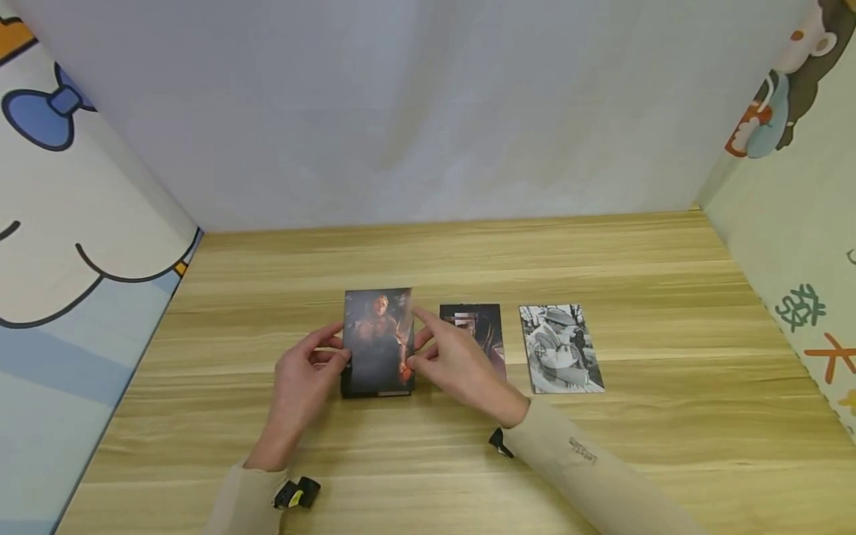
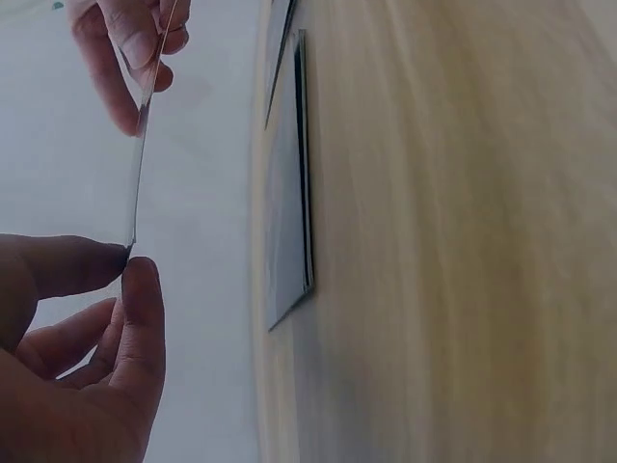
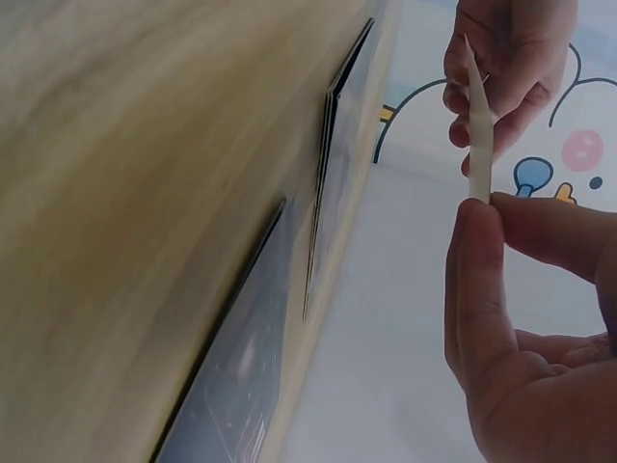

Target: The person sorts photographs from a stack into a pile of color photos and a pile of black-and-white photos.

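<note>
My left hand pinches the left edge of a dark photo card showing a lit figure, while my right hand pinches its right edge. Both wrist views show the card raised above the table, seen almost edge-on. Beneath it lies a dark stack of cards, mostly covered by the held card in the head view. Just right of it, partly behind my right hand, is another dark photo card. Farther right lies a black-and-white photo card of a figure in a hat.
The cards lie on a wood-grain table. A pale wall rises at its back edge, with cartoon-printed panels on the left and right. Black straps sit at both sleeve cuffs.
</note>
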### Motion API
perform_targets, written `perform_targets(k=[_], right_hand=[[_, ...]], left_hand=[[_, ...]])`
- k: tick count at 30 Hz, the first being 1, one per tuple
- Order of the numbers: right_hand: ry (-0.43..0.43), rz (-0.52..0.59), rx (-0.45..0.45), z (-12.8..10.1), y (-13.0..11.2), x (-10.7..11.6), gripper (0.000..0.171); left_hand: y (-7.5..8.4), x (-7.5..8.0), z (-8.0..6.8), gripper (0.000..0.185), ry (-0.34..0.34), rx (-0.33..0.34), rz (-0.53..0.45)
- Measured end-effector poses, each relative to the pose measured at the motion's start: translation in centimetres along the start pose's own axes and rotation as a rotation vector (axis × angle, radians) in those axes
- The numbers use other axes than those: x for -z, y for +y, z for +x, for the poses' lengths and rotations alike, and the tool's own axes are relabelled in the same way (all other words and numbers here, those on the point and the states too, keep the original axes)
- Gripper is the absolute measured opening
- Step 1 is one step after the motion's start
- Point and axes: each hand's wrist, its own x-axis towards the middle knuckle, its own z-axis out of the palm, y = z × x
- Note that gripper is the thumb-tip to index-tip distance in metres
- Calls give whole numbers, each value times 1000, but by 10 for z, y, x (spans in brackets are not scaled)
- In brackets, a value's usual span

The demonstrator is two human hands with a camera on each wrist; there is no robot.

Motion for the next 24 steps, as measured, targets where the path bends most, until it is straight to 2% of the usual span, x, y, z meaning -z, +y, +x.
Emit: perform_targets(k=[12, 24], right_hand=[[0, -104, 18, 5, 1, -10, 80], [-12, -171, 22, 10, 5, -17, 82]], left_hand=[[-7, 7, 3, 46, -41, -21, 147], [-12, 9, 9, 45, -100, 19, 224]])
